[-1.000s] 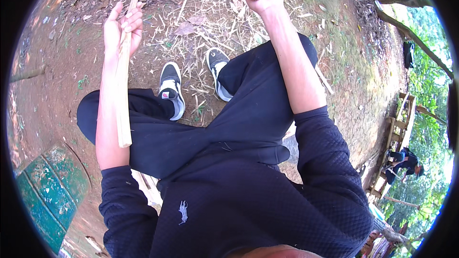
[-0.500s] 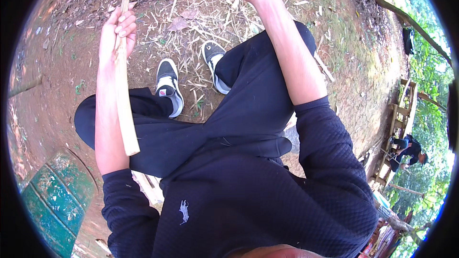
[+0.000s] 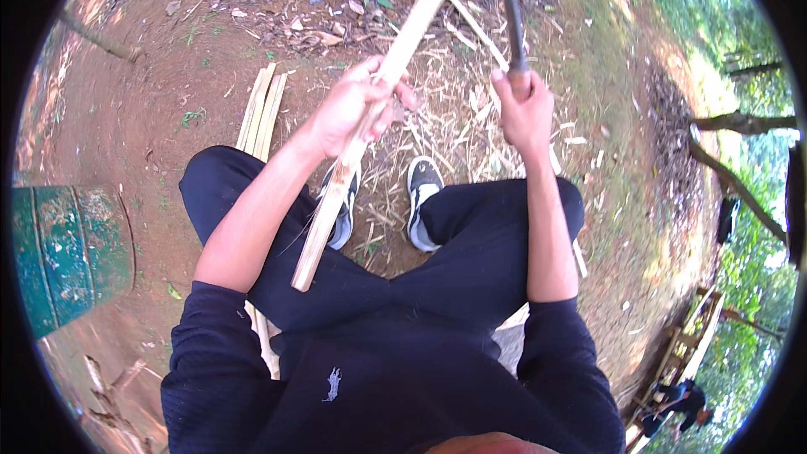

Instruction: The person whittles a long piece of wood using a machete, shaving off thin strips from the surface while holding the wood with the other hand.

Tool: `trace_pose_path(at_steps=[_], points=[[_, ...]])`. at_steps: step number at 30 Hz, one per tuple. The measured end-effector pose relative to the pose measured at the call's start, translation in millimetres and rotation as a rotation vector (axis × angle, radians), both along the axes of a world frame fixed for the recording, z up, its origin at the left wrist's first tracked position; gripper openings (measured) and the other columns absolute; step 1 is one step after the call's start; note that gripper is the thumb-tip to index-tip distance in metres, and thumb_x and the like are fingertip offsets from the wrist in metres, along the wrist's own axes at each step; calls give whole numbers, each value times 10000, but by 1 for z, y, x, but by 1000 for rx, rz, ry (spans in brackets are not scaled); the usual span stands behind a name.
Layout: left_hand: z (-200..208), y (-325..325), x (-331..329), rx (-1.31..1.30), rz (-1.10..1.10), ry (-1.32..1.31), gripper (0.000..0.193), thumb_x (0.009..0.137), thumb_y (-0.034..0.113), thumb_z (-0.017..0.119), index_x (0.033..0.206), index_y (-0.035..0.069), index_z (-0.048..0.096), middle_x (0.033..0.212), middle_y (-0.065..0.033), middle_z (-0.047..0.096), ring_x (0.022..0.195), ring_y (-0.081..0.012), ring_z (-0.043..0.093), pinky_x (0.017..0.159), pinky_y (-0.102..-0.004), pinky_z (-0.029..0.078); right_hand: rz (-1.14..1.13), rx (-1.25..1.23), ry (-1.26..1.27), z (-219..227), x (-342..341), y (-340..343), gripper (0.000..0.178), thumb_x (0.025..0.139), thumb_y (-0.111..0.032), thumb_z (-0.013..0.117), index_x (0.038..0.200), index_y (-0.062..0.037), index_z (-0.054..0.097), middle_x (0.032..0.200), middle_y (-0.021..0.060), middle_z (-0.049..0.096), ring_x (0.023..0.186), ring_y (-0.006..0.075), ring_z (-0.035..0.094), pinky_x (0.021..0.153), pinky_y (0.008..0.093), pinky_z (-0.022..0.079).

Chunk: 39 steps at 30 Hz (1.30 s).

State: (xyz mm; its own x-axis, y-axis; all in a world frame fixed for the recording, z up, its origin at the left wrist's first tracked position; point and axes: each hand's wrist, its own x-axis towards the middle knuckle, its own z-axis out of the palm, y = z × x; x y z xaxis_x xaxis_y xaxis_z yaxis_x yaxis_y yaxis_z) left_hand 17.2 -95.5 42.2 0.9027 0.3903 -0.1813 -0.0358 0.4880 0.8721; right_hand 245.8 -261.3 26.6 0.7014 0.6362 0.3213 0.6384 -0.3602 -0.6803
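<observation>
Since you asked how far I've got: the pale wooden strip point(image 3: 321, 231) in my left grip point(image 3: 355, 109) looks mostly bare, with a brown patch point(image 3: 343, 170) below my hand, so I'd call it partway done with that bit left. The strip slants up from over my left thigh and runs out the top of view. Left fingers are curled around it, kinda loosely; right grip point(image 3: 527, 113) is wrapped snug round the handle of a dark blade point(image 3: 511, 17). Can't tell if blade and wood touch up there.

Count: one strip in hand, one blade, about three more strips point(image 3: 262, 113) lying beyond my left knee, one green barrel point(image 3: 67, 244), two shoes point(image 3: 426, 176), and too many shavings point(image 3: 454, 143) to count.
</observation>
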Motion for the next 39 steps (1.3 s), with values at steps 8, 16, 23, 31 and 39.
trace_pose_path(at_steps=[8, 16, 23, 31, 39], points=[[17, -19, -13, 325, -71, 134, 252, 1064, 218, 397, 1194, 18, 478, 631, 58, 401, 400, -14, 368, 314, -192, 300, 214, -175, -470, 13, -33, -3, 300, 825, -264, 738, 1049, -132, 588, 713, 95, 659, 622, 296, 667, 540, 414, 503], [2, -21, -19, 648, -61, 165, 227, 1044, 253, 455, 1065, 37, 521, 695, -3, 493, 561, -92, 470, 500, -283, 375, 86, -282, -556, 5, -13, -4, 224, 793, -262, 743, 823, -100, 593, 646, 125, 635, 594, 346, 650, 559, 451, 504], [11, -26, -18, 787, -146, 213, 221, 1030, 224, 472, 995, 9, 515, 743, -70, 501, 662, -166, 490, 615, -362, 410, -198, -146, -210, 13, 18, -7, 187, 815, -185, 630, 754, -8, 624, 633, 212, 645, 571, 396, 648, 584, 474, 520], [8, -40, -18, 1012, 14, 167, 285, 1032, 186, 469, 1183, -34, 571, 942, -258, 653, 882, -426, 635, 780, -496, 471, 269, -201, -505, 1, -42, -10, 133, 677, -101, 689, 708, -91, 560, 604, 107, 595, 538, 327, 613, 511, 430, 487], [8, -43, -23, 1055, 113, 111, 227, 1025, 116, 474, 1172, -47, 532, 741, -251, 607, 679, -409, 626, 615, -486, 444, 293, -211, -479, -4, -48, 1, 154, 689, -128, 709, 757, -86, 577, 625, 113, 610, 556, 330, 624, 537, 436, 501]])
